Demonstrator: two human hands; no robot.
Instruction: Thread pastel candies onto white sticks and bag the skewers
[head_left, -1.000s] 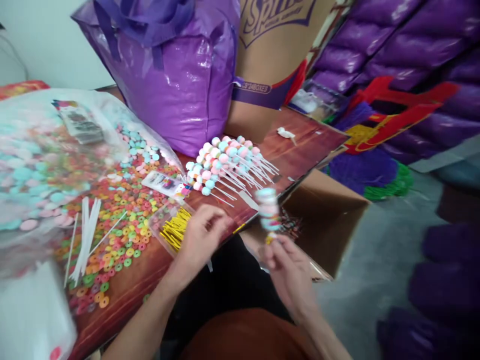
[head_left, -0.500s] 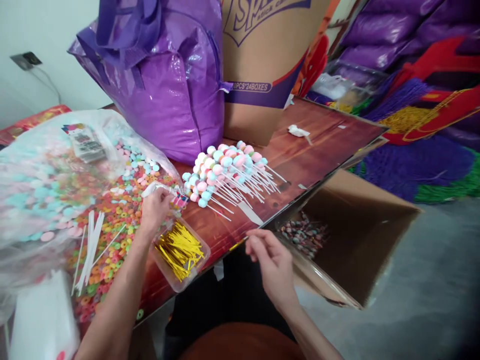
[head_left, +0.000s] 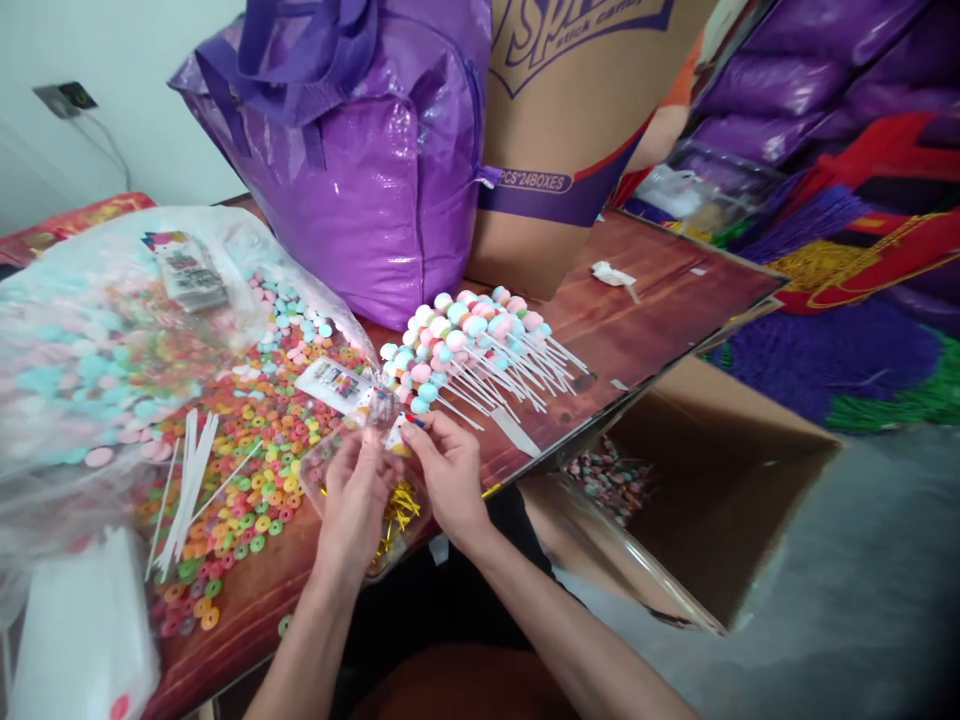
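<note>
My left hand (head_left: 354, 497) and my right hand (head_left: 448, 470) meet at the table's near edge, and both pinch a small clear printed bag (head_left: 385, 412) between their fingertips. Just under them lies a clear tray of gold twist ties (head_left: 395, 512), partly hidden by the hands. A small stack of the same printed bags (head_left: 334, 382) lies to the left of the fingers. Right behind the hands is a pile of marshmallow sticks (head_left: 472, 345) in pink, blue and white, sticks pointing right.
Coloured ring candies (head_left: 247, 455) and loose white sticks (head_left: 184, 480) cover the table's left. A big clear candy bag (head_left: 82, 340) lies far left. A purple bag (head_left: 360, 160) and a tall cardboard box (head_left: 577, 110) stand behind. An open carton (head_left: 720, 500) with wrapped sweets sits beside the table.
My right hand held a wrapped marshmallow stick over the carton, then came away without it. My left hand reached to the printed bags. Both hands now hold one bag together.
</note>
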